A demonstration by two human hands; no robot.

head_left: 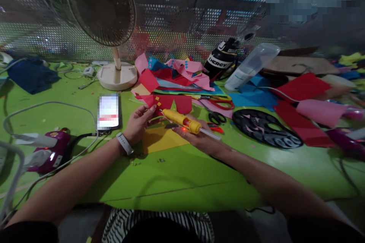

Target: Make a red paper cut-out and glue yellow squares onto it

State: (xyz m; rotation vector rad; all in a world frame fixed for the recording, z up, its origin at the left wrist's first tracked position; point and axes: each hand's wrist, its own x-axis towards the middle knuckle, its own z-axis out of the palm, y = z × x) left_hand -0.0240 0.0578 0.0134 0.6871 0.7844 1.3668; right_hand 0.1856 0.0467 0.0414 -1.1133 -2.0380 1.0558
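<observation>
My right hand is closed around a yellow hot glue gun, with a clear glue stick poking out of its back end. The gun's tip points left, close to my left hand. Between the fingers of that hand is a piece of red paper bearing small yellow diamond shapes. A sheet of yellow paper lies flat on the table below both hands. Just beyond the gun rests more red paper. A red light glows at the gun's handle.
Black scissors and a black palette tray lie to the right. A phone, a purple power strip and loose cables are on the left. Behind stand a fan, a paper pile, a black bottle and a tilted clear bottle.
</observation>
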